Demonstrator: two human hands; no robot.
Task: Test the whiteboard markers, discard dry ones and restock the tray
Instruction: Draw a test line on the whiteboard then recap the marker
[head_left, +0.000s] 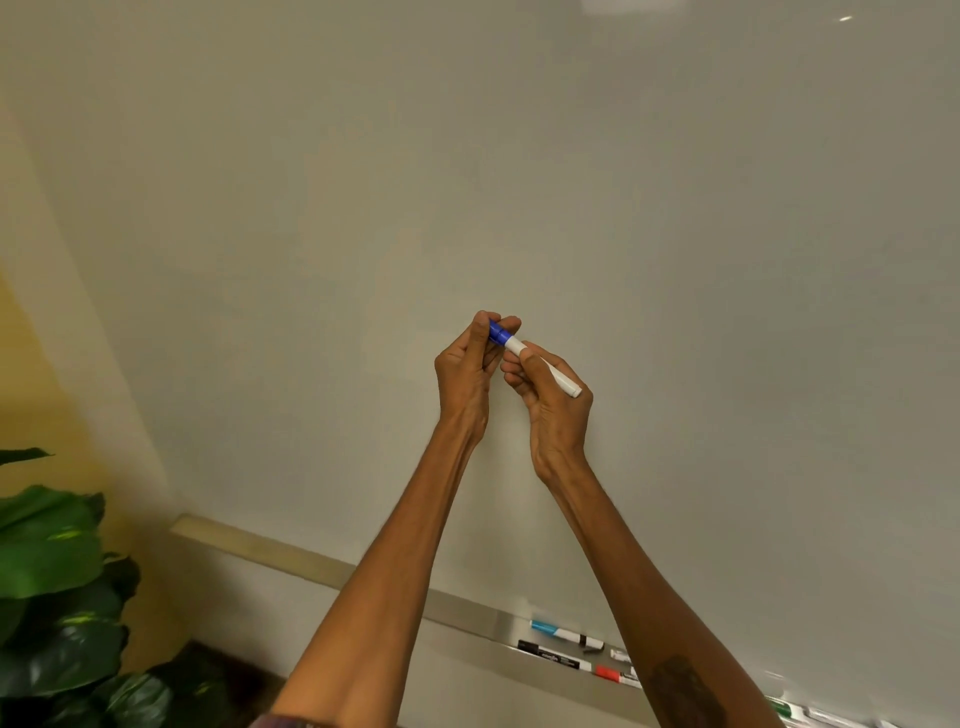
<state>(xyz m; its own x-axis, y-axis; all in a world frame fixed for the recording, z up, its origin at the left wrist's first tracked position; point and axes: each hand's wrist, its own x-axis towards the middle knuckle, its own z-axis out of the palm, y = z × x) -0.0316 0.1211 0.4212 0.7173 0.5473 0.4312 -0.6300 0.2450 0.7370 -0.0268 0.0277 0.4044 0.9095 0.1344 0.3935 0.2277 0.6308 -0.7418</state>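
Both my hands hold one white marker with a blue cap (519, 347) in front of the blank whiteboard (571, 182). My left hand (470, 364) pinches the blue cap between thumb and fingers. My right hand (550, 400) grips the white barrel, whose rear end sticks out to the right. The cap sits on the marker. Lower down, the metal tray (478, 626) carries a light-blue-capped marker (563, 633), a black marker (553, 657), a red-capped marker (615, 675) and a green-capped marker (787, 707), partly hidden by my right forearm.
A large-leafed green plant (57, 597) stands at the lower left beside a yellow wall (31, 374). The whiteboard fills most of the view.
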